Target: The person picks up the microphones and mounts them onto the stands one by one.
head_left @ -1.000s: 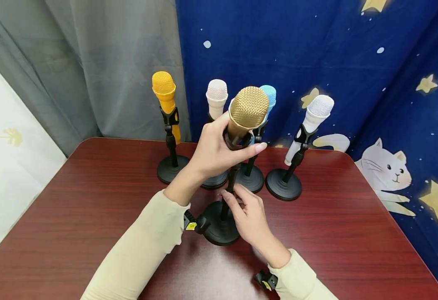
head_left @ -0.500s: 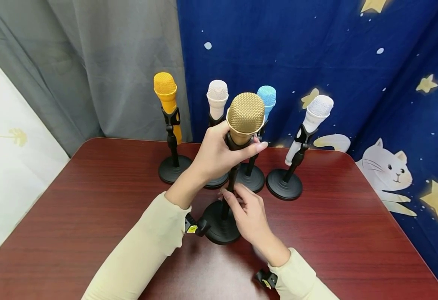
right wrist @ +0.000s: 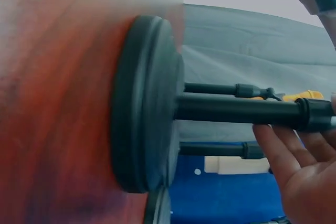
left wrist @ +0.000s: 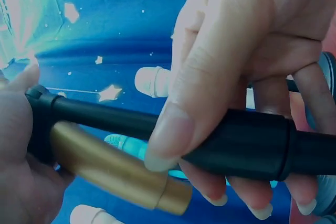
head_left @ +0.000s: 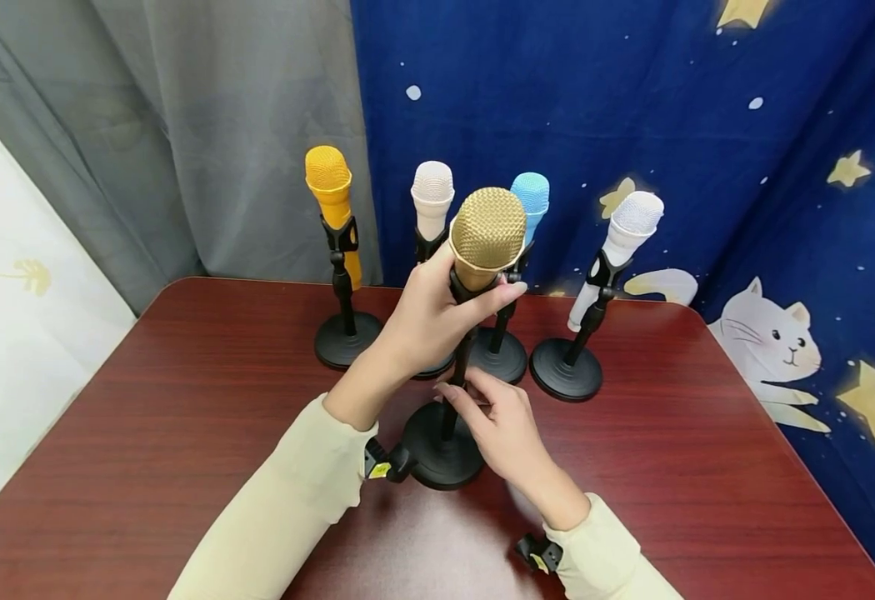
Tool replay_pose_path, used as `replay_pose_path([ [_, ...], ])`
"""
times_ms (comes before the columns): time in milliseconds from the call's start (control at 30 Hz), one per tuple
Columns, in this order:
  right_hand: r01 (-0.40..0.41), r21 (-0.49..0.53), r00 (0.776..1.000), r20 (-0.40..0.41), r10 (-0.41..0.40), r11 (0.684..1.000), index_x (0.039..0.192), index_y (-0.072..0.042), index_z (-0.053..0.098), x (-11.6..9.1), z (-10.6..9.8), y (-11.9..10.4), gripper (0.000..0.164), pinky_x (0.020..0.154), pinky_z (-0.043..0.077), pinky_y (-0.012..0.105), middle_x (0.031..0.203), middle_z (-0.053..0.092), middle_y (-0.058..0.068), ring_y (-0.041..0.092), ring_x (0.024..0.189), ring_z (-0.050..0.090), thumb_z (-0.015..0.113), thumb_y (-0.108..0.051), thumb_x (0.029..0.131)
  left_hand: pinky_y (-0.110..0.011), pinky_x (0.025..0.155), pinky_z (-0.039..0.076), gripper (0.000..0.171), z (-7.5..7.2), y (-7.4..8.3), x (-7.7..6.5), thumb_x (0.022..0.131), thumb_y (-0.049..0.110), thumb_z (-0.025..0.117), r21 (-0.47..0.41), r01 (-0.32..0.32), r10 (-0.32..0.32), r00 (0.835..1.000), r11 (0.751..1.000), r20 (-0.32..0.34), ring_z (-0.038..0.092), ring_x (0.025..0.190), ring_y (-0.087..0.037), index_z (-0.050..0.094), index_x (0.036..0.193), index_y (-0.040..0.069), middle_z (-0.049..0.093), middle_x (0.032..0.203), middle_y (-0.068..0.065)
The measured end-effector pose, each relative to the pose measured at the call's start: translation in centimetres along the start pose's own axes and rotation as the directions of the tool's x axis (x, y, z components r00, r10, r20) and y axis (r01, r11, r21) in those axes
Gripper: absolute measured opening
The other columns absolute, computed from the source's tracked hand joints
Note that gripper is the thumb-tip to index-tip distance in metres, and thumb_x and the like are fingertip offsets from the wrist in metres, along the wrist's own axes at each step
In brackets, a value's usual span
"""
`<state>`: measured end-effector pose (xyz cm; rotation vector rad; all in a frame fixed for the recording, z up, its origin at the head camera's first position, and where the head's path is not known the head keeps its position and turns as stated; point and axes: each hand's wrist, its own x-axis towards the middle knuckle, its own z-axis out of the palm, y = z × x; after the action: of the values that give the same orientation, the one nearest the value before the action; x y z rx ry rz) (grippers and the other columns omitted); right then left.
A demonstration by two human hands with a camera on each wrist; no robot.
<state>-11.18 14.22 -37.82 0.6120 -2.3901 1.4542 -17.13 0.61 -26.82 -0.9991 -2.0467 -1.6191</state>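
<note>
A gold microphone sits in the clip of a black desk stand, its grille tipped up towards me. My left hand grips the clip at the top of the stand, fingers and thumb around it. Lower down, my right hand holds the pole. The left wrist view shows the right thumb and fingers around the pole's thick black collar, with the microphone's gold handle hanging at a slant beside the thin upper rod. The round base rests on the table in the right wrist view.
Behind stand more microphones on black stands: a yellow one, a cream one, a blue one and a white one. They are near the far edge of the reddish-brown table. Curtains hang behind.
The gold microphone's head has come down slightly and to the left, along with my left hand. My right hand has kept its place on the pole. The other microphones stand as before.
</note>
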Motion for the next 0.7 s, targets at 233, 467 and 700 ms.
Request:
replay_pose_path([
  [233,0.045,-0.037,0.999,-0.014,-0.045,0.998,0.102,-0.023,0.074,0.1,0.0,0.2,0.008,0.072,0.060,0.023,0.088,0.078,-0.006,0.004,0.082,0.074,0.067,-0.023,0.098,-0.031,0.086,0.056,0.046,-0.3,1.0,0.4,0.087,0.015,0.080,0.030,0.004,-0.002,0.998,1.000,-0.062,0.065,0.094,-0.017,0.058,0.125,0.002,0.069,0.109,-0.010],
  [467,0.044,0.016,0.999,-0.003,-0.044,0.999,0.103,-0.023,0.075,0.0,0.5,0.2,0.008,0.073,0.061,0.024,0.086,0.077,-0.006,0.009,0.081,0.074,0.069,-0.024,0.097,-0.030,0.091,0.055,0.047,-0.9,2.1,0.6,0.088,0.016,0.079,0.024,0.023,-0.022,0.999,0.999,-0.038,0.064,0.100,-0.014,0.058,0.128,0.004,0.068,0.113,-0.008],
  [700,-0.138,-0.107,0.971,0.180,0.156,0.985,0.106,-0.026,0.071,-0.1,0.0,0.8,0.026,0.081,0.061,0.032,0.097,0.077,-0.007,0.012,0.094,0.076,0.081,-0.039,0.086,-0.037,0.107,0.048,0.063,-2.1,1.5,-1.2,0.096,0.037,0.067,0.026,0.111,-0.111,0.994,0.993,-0.011,0.056,0.125,-0.010,0.040,0.149,0.019,0.057,0.140,0.000],
])
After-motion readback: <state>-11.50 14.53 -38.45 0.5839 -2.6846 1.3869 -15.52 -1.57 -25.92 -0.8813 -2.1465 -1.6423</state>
